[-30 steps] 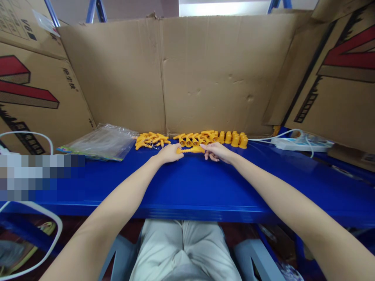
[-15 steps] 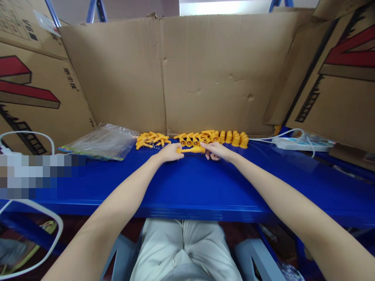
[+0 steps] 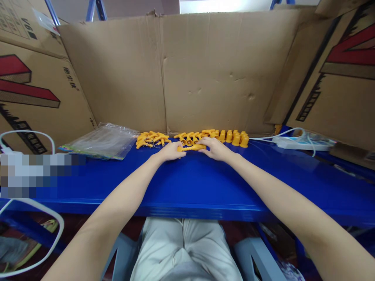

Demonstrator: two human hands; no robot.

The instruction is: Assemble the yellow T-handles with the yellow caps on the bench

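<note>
Yellow ribbed piece (image 3: 190,148), slim, one: lies crosswise between the hands, near the back of the table; whether it rests on the surface or is lifted, cannot be told.

Left hand (image 3: 170,151): clamped on the piece's left end. Right hand (image 3: 216,149): thumb and fingers pinched about its right end. A short span of the piece shows between them; the hands stand apart.

Yellow flared cups (image 3: 189,142), a row lying on their sides, open mouths forward: just behind the piece. Yellow bell-shaped caps (image 3: 236,138), upright cluster: beyond the right hand. Yellow branching pieces (image 3: 150,138), heaped, with small dark metal bits: behind and left of the left hand.

Clear plastic bags (image 3: 102,142), flat stack: farther left, well apart from the left hand.

Blue tabletop (image 3: 193,183): broad bare stretch from the hands forward to the front edge (image 3: 205,210); both forearms cross that edge. More blue surface lies outward of each forearm.

Cardboard panel (image 3: 219,74), upright: bounds the back, close behind the yellow pieces. Cardboard boxes, printed: left (image 3: 32,93) and right (image 3: 348,97), closing the sides. White power strip (image 3: 303,143), with cable: toward the back right.
</note>
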